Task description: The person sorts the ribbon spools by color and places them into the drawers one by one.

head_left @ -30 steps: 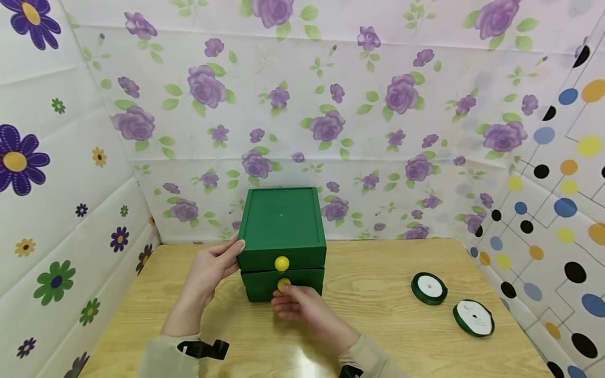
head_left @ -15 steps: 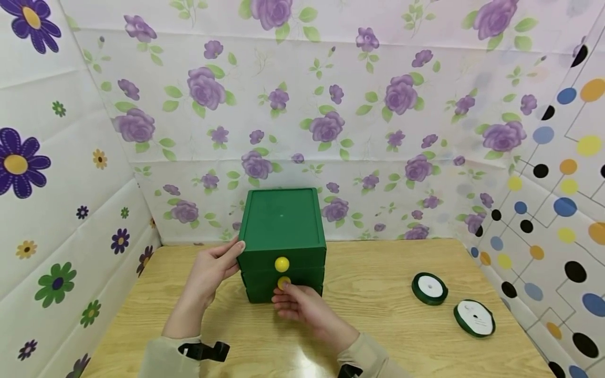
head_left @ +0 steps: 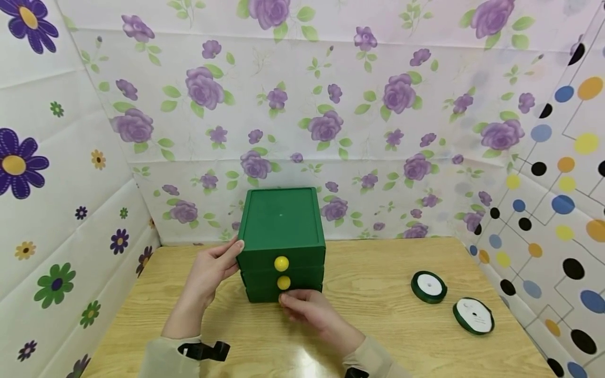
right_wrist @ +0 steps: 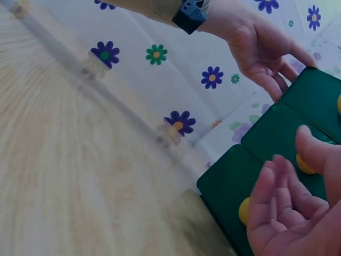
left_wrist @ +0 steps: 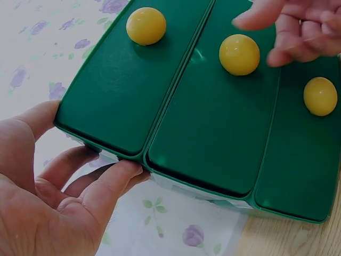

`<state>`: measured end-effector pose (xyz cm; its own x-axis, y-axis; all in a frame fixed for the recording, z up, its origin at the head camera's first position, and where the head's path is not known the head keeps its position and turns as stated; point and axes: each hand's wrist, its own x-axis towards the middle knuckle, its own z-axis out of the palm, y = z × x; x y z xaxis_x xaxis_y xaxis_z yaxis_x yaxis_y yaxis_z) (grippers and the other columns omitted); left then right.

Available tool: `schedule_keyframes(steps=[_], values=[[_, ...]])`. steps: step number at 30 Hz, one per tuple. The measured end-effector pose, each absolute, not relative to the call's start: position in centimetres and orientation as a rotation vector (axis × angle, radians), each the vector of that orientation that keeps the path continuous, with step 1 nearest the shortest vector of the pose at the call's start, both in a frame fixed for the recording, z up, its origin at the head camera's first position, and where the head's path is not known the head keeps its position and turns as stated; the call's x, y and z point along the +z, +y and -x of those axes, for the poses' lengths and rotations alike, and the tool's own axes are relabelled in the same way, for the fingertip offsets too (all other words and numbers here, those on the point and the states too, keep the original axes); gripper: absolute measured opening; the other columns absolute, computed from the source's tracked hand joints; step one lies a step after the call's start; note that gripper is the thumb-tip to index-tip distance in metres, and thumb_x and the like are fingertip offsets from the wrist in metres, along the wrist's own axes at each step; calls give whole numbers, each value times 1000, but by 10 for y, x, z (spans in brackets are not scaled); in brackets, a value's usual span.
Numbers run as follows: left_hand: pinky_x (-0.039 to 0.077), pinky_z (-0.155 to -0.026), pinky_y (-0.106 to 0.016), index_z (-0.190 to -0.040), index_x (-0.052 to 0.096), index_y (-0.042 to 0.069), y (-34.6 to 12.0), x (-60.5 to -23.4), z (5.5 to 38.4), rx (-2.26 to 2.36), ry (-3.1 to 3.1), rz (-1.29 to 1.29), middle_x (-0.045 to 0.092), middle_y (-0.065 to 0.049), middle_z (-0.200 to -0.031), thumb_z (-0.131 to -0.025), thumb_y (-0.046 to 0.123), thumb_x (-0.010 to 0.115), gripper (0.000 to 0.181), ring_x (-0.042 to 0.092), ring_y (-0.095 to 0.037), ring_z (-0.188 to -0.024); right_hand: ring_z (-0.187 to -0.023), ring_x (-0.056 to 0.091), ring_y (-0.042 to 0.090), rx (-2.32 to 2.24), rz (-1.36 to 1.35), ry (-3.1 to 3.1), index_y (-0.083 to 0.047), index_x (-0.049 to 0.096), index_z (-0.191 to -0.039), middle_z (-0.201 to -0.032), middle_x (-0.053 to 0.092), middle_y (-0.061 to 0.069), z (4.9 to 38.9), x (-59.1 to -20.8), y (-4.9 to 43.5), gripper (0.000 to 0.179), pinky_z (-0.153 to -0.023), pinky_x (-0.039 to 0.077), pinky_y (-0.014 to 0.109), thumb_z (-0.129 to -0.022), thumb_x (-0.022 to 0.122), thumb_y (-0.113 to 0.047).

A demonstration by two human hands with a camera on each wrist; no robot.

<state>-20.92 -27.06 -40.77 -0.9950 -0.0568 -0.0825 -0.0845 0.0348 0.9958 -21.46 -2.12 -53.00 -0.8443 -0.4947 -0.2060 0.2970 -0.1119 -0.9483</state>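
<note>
A green drawer box (head_left: 282, 218) stands on the table, its three drawers flush with the front. My left hand (head_left: 210, 270) holds its left side, thumb at the top front corner and bent fingers against the side wall. Round yellow knobs sit one per drawer: the top knob (left_wrist: 146, 25), the middle knob (left_wrist: 239, 55) and the bottom knob (left_wrist: 320, 96). My right hand (head_left: 309, 310) is just below the middle knob, apart from it, with nothing in its loosely bent fingers. From the head view it hides the bottom knob.
Two spools of green ribbon lie on the right of the wooden table (head_left: 368, 294): a nearer spool (head_left: 474, 316) and a farther spool (head_left: 430, 286). A flowered cloth (head_left: 359, 131) hangs close behind the box, with patterned cloths at both sides.
The dark gap above the middle drawer has vanished as that drawer went in flush. My right hand has let go of the middle knob and dropped slightly. My left hand stays put.
</note>
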Motion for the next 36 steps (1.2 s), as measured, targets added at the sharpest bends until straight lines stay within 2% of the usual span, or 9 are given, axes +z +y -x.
schedule_keyframes(steps=[4,11,21,29,36], values=[[52,-96,-35,-145,49,2,-270,-409,209,2183,2231,158,42,-6,-153,-90,48,72,75,54,-26,-127,-79,63,12,-1905,226,1641,9,67,-118,-98,70,10,206,-534,-15,46,-72,57,26,-93,74,-29],[52,-96,-35,-145,49,3,-269,-409,207,2184,2237,153,42,-6,-153,-90,49,71,76,54,-27,-128,-87,70,15,-1884,129,1525,4,66,-124,-106,72,12,199,-544,-10,53,-79,61,31,-97,65,-42],[51,-98,-36,-148,45,4,-271,-411,205,2162,2242,172,41,-10,-154,-89,53,70,81,52,-29,-129,-105,68,29,-1974,19,1347,8,54,-133,-118,68,21,204,-553,-15,60,-94,56,43,-100,61,-41],[51,-97,-36,-147,46,2,-269,-407,207,2160,2248,136,42,-6,-153,-89,52,70,80,52,-28,-130,-102,69,27,-2084,-59,1253,6,55,-128,-120,66,23,213,-556,-27,45,-91,57,37,-103,57,-32],[51,-97,-36,-147,46,3,-271,-408,208,2163,2246,130,42,-6,-153,-90,53,70,79,51,-28,-131,-95,71,22,-2097,-84,1277,9,58,-125,-111,70,19,217,-558,-32,46,-86,59,32,-102,59,-31]])
